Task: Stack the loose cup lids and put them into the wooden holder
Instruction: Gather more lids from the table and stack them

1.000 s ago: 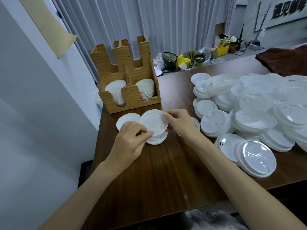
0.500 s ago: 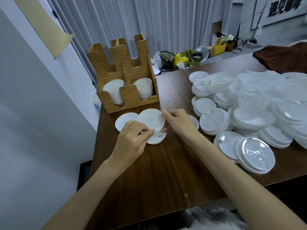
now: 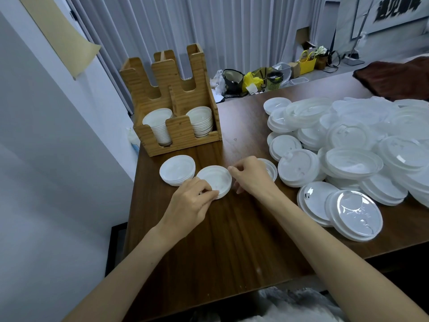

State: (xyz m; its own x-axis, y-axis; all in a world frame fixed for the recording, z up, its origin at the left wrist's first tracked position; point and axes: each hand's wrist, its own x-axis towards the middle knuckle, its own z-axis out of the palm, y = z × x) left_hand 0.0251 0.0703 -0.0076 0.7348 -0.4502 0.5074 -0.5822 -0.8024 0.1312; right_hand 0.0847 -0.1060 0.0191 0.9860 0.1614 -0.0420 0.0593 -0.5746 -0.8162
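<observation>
Grip of L hand [image 3: 192, 201] & R hand [image 3: 251, 176], fingers curled, pinches lid stack [image 3: 214, 181] at opposite rims.

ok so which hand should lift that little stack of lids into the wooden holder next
Left, probably. The left hand pinches the near rim of the lid stack, and the wooden holder stands beyond it on that side. The right hand sits at the stack's right rim, farther from the holder.

One wooden holder [image 3: 178, 135] carries two white stacks, left stack [image 3: 160, 129] and right stack [image 3: 201, 122]. Before it lie two short lid piles, far pile [image 3: 177, 169] and near pile [image 3: 214, 180], with two hands, left hand [image 3: 192, 202] and right hand [image 3: 251, 176]. The lid heap [image 3: 352, 147] defies counting.
</observation>
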